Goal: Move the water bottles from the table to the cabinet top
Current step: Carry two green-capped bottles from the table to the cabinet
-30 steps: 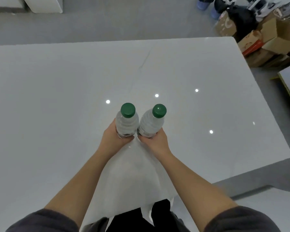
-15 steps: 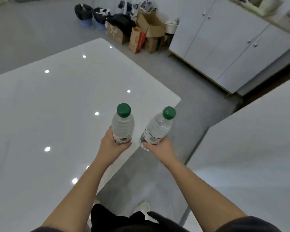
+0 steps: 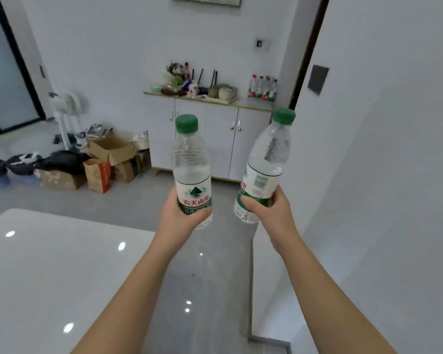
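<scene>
My left hand (image 3: 175, 217) grips the lower part of a clear water bottle (image 3: 191, 159) with a green cap, held upright in the air. In my right hand (image 3: 273, 214) is a second green-capped water bottle (image 3: 267, 159), tilted a little to the right. Both are off the white glossy table (image 3: 49, 272), which lies at the lower left. Straight ahead across the room stands the white cabinet (image 3: 210, 134); several bottles with red caps (image 3: 262, 88) stand at the right end of its top.
Clutter and cups (image 3: 189, 85) cover the left and middle of the cabinet top. Cardboard boxes (image 3: 105, 159), bags and a white fan (image 3: 67, 116) stand on the grey floor at left. A white wall (image 3: 368, 175) closes in on the right, with open floor between it and the table.
My view has swung up from the table toward the cabinet. Both bottles have been lifted off the table and raised higher in front of me.
</scene>
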A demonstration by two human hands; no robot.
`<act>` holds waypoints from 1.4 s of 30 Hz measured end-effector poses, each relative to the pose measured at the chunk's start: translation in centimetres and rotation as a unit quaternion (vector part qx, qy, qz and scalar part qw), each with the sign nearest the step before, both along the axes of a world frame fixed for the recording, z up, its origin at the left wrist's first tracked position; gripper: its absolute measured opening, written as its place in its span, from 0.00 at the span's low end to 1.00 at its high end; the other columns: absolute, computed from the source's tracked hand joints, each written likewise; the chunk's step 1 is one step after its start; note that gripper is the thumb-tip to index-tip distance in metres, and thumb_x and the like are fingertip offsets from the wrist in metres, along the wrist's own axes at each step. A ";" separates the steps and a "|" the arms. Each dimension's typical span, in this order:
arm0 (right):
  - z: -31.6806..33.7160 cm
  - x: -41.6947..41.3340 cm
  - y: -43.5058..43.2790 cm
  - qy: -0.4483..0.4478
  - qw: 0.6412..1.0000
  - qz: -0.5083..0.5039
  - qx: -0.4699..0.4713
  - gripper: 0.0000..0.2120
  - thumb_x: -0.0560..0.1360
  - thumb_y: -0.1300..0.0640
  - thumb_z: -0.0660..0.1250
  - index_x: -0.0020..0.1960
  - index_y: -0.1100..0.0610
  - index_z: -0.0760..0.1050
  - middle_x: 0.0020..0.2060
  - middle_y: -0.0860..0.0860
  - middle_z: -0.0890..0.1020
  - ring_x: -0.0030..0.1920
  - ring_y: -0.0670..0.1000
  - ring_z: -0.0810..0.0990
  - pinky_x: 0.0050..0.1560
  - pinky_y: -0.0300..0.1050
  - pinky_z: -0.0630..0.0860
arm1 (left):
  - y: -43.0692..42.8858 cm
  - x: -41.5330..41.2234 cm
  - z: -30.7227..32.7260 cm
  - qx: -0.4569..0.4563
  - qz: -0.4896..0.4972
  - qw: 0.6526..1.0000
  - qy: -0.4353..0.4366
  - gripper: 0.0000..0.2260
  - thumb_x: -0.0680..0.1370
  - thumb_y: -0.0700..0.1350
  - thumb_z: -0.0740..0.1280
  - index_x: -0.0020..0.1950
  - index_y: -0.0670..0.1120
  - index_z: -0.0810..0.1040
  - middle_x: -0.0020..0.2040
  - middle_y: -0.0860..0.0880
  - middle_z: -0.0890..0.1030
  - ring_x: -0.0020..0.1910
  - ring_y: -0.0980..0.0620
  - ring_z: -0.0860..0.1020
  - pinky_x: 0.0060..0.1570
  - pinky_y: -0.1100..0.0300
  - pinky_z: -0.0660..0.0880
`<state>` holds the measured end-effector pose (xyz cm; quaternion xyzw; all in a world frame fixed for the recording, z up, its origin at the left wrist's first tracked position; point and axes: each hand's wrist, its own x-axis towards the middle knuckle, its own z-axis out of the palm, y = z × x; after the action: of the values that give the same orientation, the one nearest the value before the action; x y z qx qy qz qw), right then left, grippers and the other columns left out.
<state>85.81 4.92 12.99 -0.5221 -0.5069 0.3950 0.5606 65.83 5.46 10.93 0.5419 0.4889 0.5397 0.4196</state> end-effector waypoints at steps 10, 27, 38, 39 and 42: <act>12.3 1.0 0.2 0.014 0.992 -0.029 0.124 0.25 0.69 0.62 0.76 0.63 0.51 0.74 0.55 0.47 0.83 0.55 0.49 0.82 0.57 0.51 0.79 | 4.3 2.9 14.1 0.089 -0.085 0.990 -0.072 0.19 0.68 0.37 0.77 0.54 0.52 0.76 0.50 0.52 0.84 0.49 0.52 0.82 0.44 0.56 0.76; 13.8 -1.9 4.5 0.042 0.986 -0.045 0.156 0.26 0.67 0.64 0.77 0.62 0.49 0.75 0.51 0.44 0.85 0.52 0.45 0.83 0.48 0.37 0.79 | 8.8 1.5 17.2 0.078 -0.110 0.987 -0.086 0.24 0.67 0.35 0.77 0.59 0.50 0.76 0.50 0.51 0.83 0.49 0.52 0.81 0.40 0.59 0.75; 14.0 1.4 15.3 0.090 0.983 -0.055 0.151 0.26 0.68 0.64 0.77 0.63 0.50 0.75 0.53 0.44 0.83 0.55 0.46 0.81 0.53 0.41 0.78 | 18.0 4.6 17.4 0.086 -0.095 0.989 -0.069 0.24 0.67 0.35 0.77 0.58 0.51 0.75 0.50 0.52 0.82 0.48 0.54 0.80 0.41 0.58 0.76; 13.9 1.9 16.6 0.095 0.982 -0.052 0.154 0.25 0.68 0.64 0.76 0.61 0.49 0.75 0.52 0.44 0.83 0.54 0.45 0.81 0.51 0.40 0.77 | 19.3 5.1 17.4 0.090 -0.095 0.989 -0.067 0.23 0.67 0.35 0.77 0.58 0.50 0.75 0.50 0.52 0.82 0.48 0.54 0.80 0.41 0.58 0.76; 13.9 3.7 20.8 0.101 0.982 -0.049 0.155 0.24 0.69 0.64 0.76 0.60 0.48 0.75 0.51 0.42 0.83 0.53 0.43 0.81 0.51 0.40 0.77 | 23.5 6.8 17.3 0.095 -0.089 0.989 -0.066 0.24 0.67 0.35 0.77 0.59 0.49 0.75 0.50 0.51 0.82 0.49 0.52 0.80 0.43 0.57 0.77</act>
<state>89.46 25.72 26.93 -0.4102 -0.4769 0.3346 0.7017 72.64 28.93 28.27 0.5838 0.3570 0.5787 0.4438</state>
